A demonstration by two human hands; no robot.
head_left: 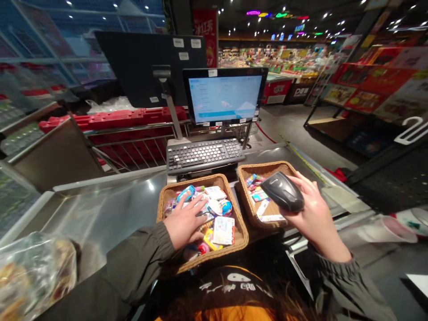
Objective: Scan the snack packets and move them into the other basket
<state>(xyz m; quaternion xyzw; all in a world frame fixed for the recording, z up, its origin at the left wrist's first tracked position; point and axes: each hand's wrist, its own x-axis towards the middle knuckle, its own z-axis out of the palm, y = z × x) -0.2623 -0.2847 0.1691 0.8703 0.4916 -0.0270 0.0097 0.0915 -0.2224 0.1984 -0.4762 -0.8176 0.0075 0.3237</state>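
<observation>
My left hand reaches into the left wicker basket, its fingers spread over a heap of small packaged goods. Among these are a blue packet, a white box with red edges, a yellow item and a round blue-and-white item. Whether the fingertips touch any of them I cannot tell. A black handheld barcode scanner is gripped in my right hand, above the right wicker basket. Fewer colourful packets lie in that basket, partly covered by the scanner.
Behind the baskets stand a black keyboard and a lit monitor. A metal counter extends left, with a clear plastic bag at its near end. Plastic cups stand at the right. Red-boxed goods fill a shelf beyond.
</observation>
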